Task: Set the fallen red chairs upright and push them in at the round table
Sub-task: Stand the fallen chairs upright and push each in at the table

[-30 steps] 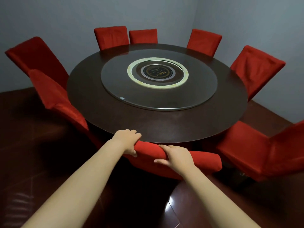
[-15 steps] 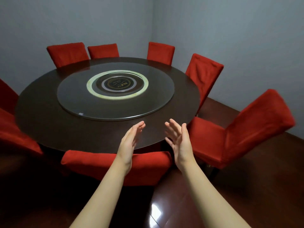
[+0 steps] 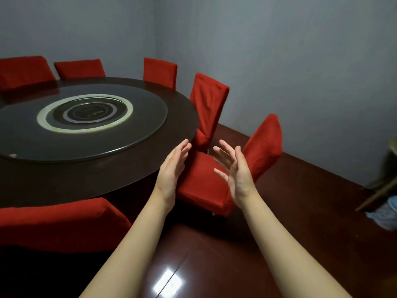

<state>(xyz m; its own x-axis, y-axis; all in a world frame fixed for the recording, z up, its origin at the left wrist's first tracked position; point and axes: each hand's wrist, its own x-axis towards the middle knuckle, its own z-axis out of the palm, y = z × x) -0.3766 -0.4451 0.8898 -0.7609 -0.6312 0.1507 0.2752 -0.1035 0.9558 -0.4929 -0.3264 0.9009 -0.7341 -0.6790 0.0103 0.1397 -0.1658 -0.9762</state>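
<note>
Mid-frame, the left hand (image 3: 171, 166) and right hand (image 3: 236, 171) are raised, each grip apart, fingers spread, holding nothing. Just beyond them a red chair (image 3: 263, 147) stands upright, angled off the round counter (image 3: 86, 175) at its right edge. A second chair (image 3: 58, 224) is tucked in at lower left. A wooden frame (image 3: 378, 190) and a pale bundle (image 3: 384, 214) sit at the right edge of the frame.

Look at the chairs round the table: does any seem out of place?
Yes. The red chair at the right stands clear of the round table, seat exposed; the nearest chair is tucked in.
</note>
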